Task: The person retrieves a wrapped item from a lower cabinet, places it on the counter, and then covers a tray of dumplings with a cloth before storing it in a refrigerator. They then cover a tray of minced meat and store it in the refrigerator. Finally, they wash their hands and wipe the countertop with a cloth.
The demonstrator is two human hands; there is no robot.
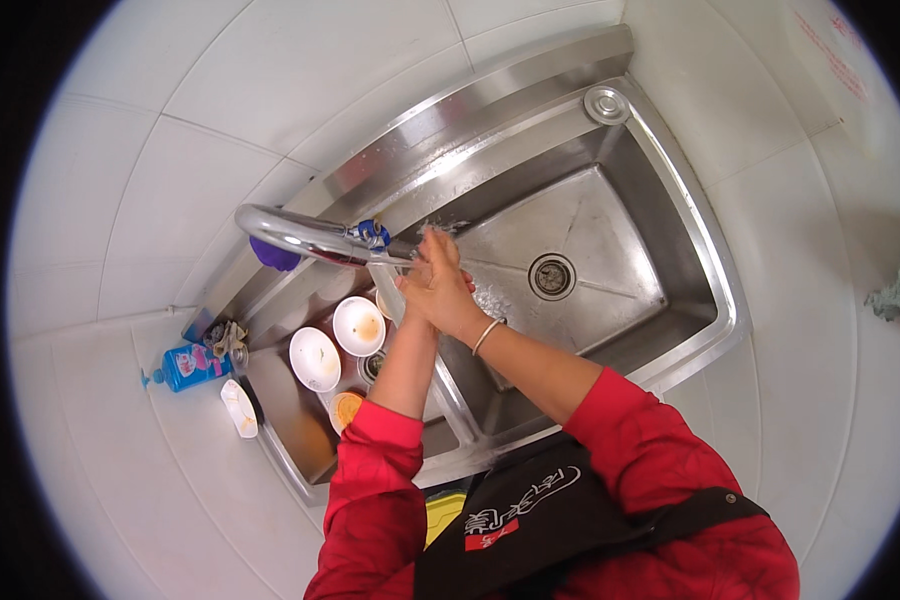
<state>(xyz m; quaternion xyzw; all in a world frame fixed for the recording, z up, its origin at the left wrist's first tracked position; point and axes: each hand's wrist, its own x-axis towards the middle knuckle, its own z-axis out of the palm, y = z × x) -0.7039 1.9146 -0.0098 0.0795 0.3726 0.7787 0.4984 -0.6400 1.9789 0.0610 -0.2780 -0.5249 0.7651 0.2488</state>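
Observation:
Water runs from the chrome faucet [300, 236] onto both of my hands, which are pressed together over the near edge of the right basin of a stainless steel sink [607, 225]. My right hand [446, 289], with a bracelet at its wrist, lies over my left hand [414, 289]. The left hand is partly hidden beneath it, and its fingers are hard to make out. Neither hand shows an object in it. Splashes appear beside the fingers and below them in the basin.
Dirty white bowls [315, 360] and an orange-stained bowl [345, 410] sit in the left basin. By its outer rim are a white dish [238, 409], a blue pump bottle [187, 366] and a crumpled cloth [229, 337]. A metal strainer lid [606, 105] rests at the far right corner.

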